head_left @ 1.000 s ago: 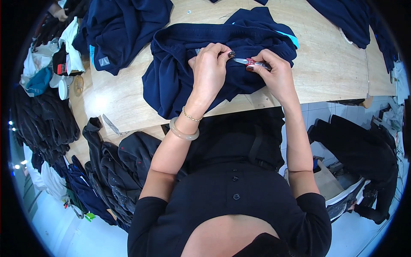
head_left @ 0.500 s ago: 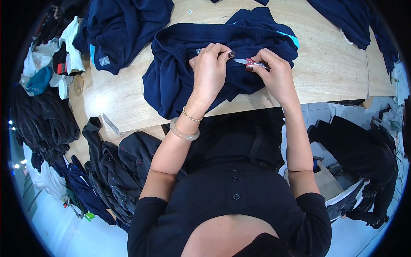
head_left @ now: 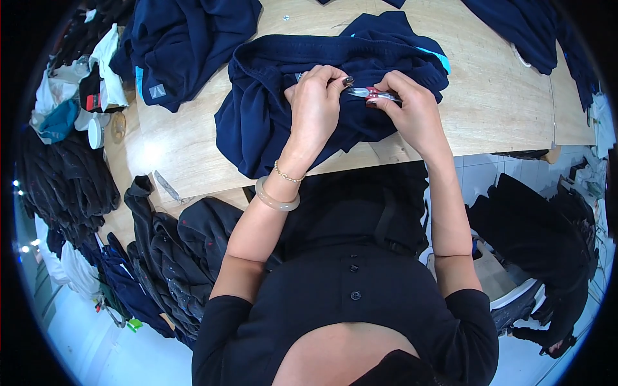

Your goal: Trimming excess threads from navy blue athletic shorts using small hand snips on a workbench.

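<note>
A navy garment (head_left: 254, 128) with a gathered elastic waistband and a light blue strip lies bunched on the wooden table (head_left: 193, 145) before me. My left hand (head_left: 315, 106) is closed in a pinch on its fabric just below the waistband. Between the thumb and fingers of my right hand (head_left: 415, 109) are thread snips (head_left: 372, 94) with red and silver parts. Their blades point left, with the tips close to my left fingertips. Whether a thread lies between the blades is too small to tell.
Another navy garment (head_left: 187, 45) is at the far left, and more navy cloth (head_left: 515, 29) at the far right. A loose blade-like tool (head_left: 168, 186) rests near the table's left front edge. Dark garments (head_left: 67, 180) are heaped at the left. A person in black (head_left: 541, 238) bends at the right.
The snips have shifted slightly left, nearer my left fingertips, with my right fingers. My left hand and the garment stay put. The person at the right has moved lower.
</note>
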`<state>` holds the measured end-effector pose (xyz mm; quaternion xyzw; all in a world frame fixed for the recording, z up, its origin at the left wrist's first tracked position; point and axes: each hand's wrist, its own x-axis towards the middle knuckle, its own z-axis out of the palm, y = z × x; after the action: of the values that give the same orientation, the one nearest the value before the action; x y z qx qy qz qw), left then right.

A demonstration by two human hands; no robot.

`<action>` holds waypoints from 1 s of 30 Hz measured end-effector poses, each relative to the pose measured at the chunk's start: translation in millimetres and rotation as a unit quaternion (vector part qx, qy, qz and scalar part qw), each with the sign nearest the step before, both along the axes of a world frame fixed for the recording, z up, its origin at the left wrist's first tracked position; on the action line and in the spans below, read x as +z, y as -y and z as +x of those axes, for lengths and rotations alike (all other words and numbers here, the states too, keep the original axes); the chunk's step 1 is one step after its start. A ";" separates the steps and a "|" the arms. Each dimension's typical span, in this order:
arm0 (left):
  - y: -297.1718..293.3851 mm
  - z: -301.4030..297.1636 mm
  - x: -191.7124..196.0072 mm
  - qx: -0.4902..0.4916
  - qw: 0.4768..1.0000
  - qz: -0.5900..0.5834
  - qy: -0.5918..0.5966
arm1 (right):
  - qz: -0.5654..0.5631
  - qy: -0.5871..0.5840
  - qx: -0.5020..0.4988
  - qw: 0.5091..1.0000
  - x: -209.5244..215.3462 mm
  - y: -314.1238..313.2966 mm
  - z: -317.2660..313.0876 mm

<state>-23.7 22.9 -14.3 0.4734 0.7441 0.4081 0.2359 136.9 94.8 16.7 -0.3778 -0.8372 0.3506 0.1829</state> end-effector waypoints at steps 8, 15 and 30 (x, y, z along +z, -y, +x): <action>2.8 -5.2 5.3 0.008 0.996 0.052 0.072 | -0.002 -0.017 -0.007 1.000 -7.1 -4.0 4.0; 64.0 -13.6 54.6 -0.310 0.947 0.090 0.005 | -0.237 -0.200 -0.084 0.947 -14.2 -14.1 18.3; 70.2 13.0 39.1 -0.066 0.961 -0.157 0.218 | 0.215 0.069 -0.015 0.974 -16.8 -4.6 -43.8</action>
<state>-10.7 -47.3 24.8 0.3780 0.6968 0.3628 0.4899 93.1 99.4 -0.1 -0.3656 -0.8976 0.1326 0.2074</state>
